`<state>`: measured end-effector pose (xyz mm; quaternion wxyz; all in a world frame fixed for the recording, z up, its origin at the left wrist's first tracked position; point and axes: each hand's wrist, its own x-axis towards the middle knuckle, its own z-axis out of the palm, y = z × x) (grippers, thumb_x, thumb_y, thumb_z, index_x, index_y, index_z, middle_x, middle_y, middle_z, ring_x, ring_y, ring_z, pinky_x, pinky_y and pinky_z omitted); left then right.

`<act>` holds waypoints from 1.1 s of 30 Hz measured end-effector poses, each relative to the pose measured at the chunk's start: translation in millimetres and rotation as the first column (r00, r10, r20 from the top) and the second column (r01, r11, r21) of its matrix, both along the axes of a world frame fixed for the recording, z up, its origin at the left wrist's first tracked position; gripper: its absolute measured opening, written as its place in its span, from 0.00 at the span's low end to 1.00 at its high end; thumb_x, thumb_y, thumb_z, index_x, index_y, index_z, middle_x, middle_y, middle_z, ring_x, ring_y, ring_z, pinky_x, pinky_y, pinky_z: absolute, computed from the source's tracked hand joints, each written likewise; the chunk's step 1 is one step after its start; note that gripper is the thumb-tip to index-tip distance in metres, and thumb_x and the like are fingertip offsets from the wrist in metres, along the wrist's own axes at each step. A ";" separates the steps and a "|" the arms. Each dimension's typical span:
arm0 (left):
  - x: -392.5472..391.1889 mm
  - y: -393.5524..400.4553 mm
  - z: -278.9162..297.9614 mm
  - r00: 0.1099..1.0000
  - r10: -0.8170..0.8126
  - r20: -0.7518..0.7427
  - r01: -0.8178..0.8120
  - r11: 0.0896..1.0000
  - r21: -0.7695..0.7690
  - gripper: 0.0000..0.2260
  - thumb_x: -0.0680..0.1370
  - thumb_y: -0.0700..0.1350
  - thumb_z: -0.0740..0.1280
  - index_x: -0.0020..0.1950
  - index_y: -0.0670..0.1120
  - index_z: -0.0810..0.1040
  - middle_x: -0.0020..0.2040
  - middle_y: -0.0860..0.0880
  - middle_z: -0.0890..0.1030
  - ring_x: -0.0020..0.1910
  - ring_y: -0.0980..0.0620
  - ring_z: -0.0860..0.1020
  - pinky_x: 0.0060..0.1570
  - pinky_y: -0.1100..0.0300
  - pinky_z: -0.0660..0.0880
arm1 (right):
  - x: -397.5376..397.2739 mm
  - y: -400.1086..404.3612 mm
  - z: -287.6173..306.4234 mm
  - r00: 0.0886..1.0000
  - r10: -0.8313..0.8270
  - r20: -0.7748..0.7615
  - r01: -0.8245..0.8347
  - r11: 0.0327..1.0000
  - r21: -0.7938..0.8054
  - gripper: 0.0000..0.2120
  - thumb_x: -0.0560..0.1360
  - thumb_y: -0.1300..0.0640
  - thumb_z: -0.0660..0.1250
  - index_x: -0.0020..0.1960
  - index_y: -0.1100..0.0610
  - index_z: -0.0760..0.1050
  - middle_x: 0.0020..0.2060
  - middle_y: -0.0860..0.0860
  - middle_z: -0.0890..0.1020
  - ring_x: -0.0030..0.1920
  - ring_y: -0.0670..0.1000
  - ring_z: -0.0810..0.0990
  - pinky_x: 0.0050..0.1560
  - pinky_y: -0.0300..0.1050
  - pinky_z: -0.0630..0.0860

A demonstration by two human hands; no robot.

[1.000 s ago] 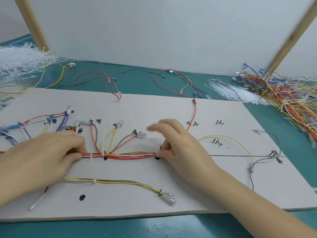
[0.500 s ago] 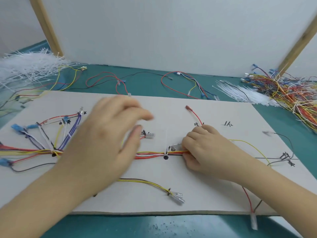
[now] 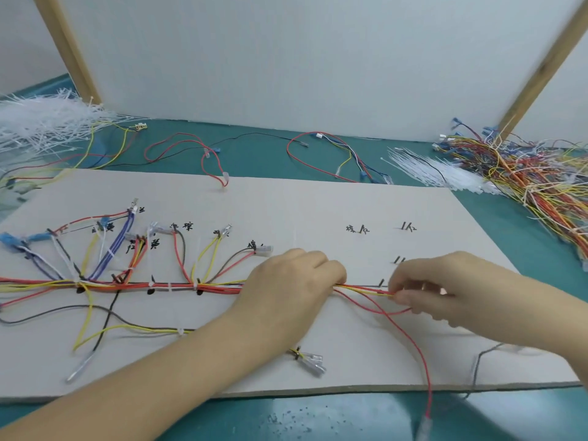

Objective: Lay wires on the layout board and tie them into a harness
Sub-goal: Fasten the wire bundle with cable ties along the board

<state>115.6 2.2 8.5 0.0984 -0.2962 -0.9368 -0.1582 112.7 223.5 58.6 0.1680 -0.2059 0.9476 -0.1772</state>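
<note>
A grey layout board (image 3: 318, 211) with black handwritten marks lies on the teal table. A tied bundle of red, yellow and orange wires (image 3: 178, 286) runs along its drawn line, with branches fanning up to terminals. My left hand (image 3: 286, 291) lies over the bundle near the board's middle, fingers curled on the wires. My right hand (image 3: 445, 291) pinches the red and yellow wires (image 3: 366, 289) just to the right. One loose red wire (image 3: 413, 351) trails from there off the board's front edge.
White cable ties are piled at the back left (image 3: 41, 122) and back right (image 3: 436, 168). A heap of coloured wires (image 3: 525, 173) fills the right rear. Loose red and black wires (image 3: 191, 148) lie behind the board. White panels with wooden posts stand behind.
My left hand crossed from the left part of the bundle to the middle. My right hand slid right along the wires, and the red wire's upper end left the board's top area.
</note>
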 end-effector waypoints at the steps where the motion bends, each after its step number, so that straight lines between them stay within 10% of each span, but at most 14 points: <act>1: 0.7 0.6 -0.5 0.999 -0.031 -0.036 0.031 1.000 0.002 0.06 0.73 0.40 0.70 0.47 0.49 0.79 0.42 0.51 0.80 0.42 0.46 0.77 0.36 0.53 0.77 | -1.2 6.3 0.7 0.994 -0.052 0.100 0.059 0.996 -0.068 0.08 0.77 0.50 0.61 0.41 0.42 0.75 0.34 0.40 0.79 0.32 0.41 0.75 0.34 0.33 0.73; 9: 1.4 1.6 -5.5 0.991 -0.083 -0.107 0.090 0.993 0.069 0.04 0.68 0.39 0.68 0.39 0.47 0.79 0.35 0.50 0.80 0.34 0.45 0.77 0.32 0.54 0.76 | -10.7 40.6 -13.4 0.930 -0.094 0.356 0.168 0.969 -0.182 0.03 0.72 0.48 0.68 0.45 0.41 0.80 0.37 0.54 0.81 0.32 0.45 0.75 0.38 0.47 0.77; 14: 2.1 2.0 -6.2 0.993 -0.067 -0.100 0.078 0.990 0.120 0.03 0.70 0.40 0.66 0.40 0.47 0.79 0.37 0.51 0.80 0.34 0.46 0.77 0.33 0.55 0.76 | -10.5 48.9 -14.8 0.969 -0.070 0.236 0.139 0.946 -0.293 0.13 0.63 0.43 0.71 0.47 0.38 0.78 0.41 0.47 0.81 0.35 0.43 0.77 0.36 0.37 0.75; 19: 2.4 1.3 -7.3 0.991 -0.089 -0.095 0.101 0.987 0.123 0.03 0.70 0.41 0.66 0.41 0.47 0.78 0.38 0.52 0.80 0.35 0.47 0.77 0.34 0.54 0.76 | -1.6 49.3 -20.7 0.997 -0.069 0.014 0.070 0.996 -0.058 0.18 0.67 0.51 0.74 0.48 0.31 0.73 0.45 0.32 0.76 0.46 0.39 0.75 0.45 0.30 0.71; 23: 2.1 1.0 -7.5 0.991 -0.099 -0.092 0.110 0.987 0.119 0.03 0.69 0.40 0.66 0.41 0.47 0.78 0.38 0.52 0.80 0.36 0.47 0.77 0.34 0.53 0.75 | -1.7 47.2 -16.5 0.994 -0.083 -0.066 0.083 0.997 -0.006 0.10 0.72 0.54 0.69 0.37 0.39 0.76 0.34 0.35 0.80 0.37 0.39 0.77 0.40 0.30 0.72; 29: 2.2 -0.5 -7.3 0.993 -0.108 -0.052 0.114 0.985 0.132 0.04 0.69 0.40 0.65 0.41 0.47 0.77 0.38 0.52 0.79 0.37 0.48 0.76 0.35 0.55 0.72 | -12.7 66.6 -15.5 0.952 -0.171 0.253 0.255 0.900 -0.352 0.07 0.73 0.48 0.66 0.41 0.47 0.82 0.32 0.53 0.82 0.31 0.48 0.79 0.35 0.41 0.79; 33: 2.1 -0.8 -7.8 0.995 -0.097 -0.012 0.098 0.985 0.143 0.04 0.69 0.40 0.64 0.41 0.48 0.76 0.38 0.54 0.78 0.38 0.49 0.74 0.36 0.57 0.69 | -14.5 87.6 -22.0 0.911 0.061 0.408 0.091 0.934 -0.345 0.25 0.71 0.32 0.62 0.50 0.51 0.82 0.43 0.52 0.81 0.37 0.47 0.77 0.37 0.37 0.75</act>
